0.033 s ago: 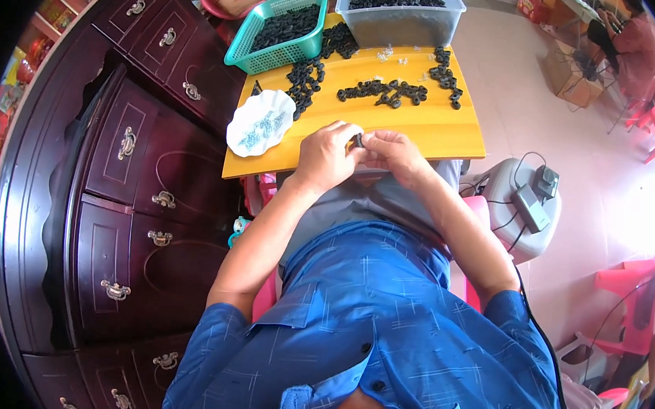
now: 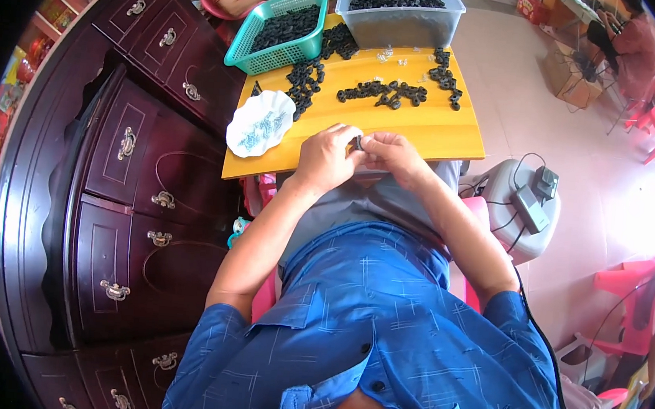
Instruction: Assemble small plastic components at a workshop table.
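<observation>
Over the near edge of a yellow table (image 2: pixel 418 131), my left hand (image 2: pixel 325 157) and my right hand (image 2: pixel 395 153) meet, fingertips closed. Between them they pinch a small black ring-shaped part (image 2: pixel 358 141), mostly covered by the fingers. Left of my left hand lies a white scalloped dish (image 2: pixel 242 138) with small clear bluish pieces in it. Beyond my hands, loose black ring-shaped parts (image 2: pixel 382 93) form a cluster on the tabletop. Another pile of black parts (image 2: pixel 304 87) lies behind the dish, and a third group (image 2: pixel 446 79) is near the right edge.
At the back stand a green basket (image 2: pixel 235 57) and a clear plastic bin (image 2: pixel 402 32), both holding black parts. Tiny clear pieces (image 2: pixel 385 55) lie before the bin. A dark wooden cabinet (image 2: pixel 177 262) flanks the left; a grey case (image 2: pixel 509 192) with cables stands right. Other people sit farther off.
</observation>
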Demonstrator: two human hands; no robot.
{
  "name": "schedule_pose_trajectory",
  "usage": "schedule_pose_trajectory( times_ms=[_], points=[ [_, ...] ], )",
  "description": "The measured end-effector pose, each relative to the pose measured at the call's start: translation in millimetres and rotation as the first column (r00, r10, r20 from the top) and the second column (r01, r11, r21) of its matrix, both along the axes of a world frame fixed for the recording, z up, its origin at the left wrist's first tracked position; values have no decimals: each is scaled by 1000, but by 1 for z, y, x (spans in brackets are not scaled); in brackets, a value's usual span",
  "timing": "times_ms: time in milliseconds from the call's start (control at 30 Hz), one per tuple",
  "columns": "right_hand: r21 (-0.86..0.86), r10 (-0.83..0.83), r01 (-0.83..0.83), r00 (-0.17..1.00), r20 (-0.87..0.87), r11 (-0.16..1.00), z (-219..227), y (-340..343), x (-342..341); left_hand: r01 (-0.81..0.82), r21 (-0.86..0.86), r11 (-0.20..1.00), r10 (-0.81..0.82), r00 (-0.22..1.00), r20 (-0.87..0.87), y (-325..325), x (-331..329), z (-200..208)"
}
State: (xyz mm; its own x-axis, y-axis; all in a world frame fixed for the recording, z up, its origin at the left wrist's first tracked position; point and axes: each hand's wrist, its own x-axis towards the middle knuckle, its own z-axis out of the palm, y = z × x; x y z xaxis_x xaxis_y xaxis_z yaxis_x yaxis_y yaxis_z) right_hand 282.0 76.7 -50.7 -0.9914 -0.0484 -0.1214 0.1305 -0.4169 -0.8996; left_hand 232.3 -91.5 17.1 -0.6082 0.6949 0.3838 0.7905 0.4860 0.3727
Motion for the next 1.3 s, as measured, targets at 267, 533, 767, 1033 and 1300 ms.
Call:
schedule_pose_trajectory(
  times_ms=[267, 533, 767, 1033, 1300],
  points=[
    [48, 156, -157, 987, 32, 986, -4, 4, -1, 120, 74, 990, -137, 944, 301, -18, -17, -11],
    [300, -6, 40, 993, -116, 953, 8, 25, 6, -7, -243, 970, 165, 752, 638, -32, -108, 33],
    [415, -256, 358, 925, -282, 836, 34, 70, -13, -324, 218, 921, 278, 936, 216, -26, -203, 74],
    [820, -202, 573, 801, -563, -16, 27, 149, -76, -12, 56, 998, -9, 934, 357, -11, -84, -37],
    [926, -94, 314, 936, -338, -209, 24, 151, -102, 36, 155, 987, -67, 978, 197, -2, -47, -58]
  ],
)
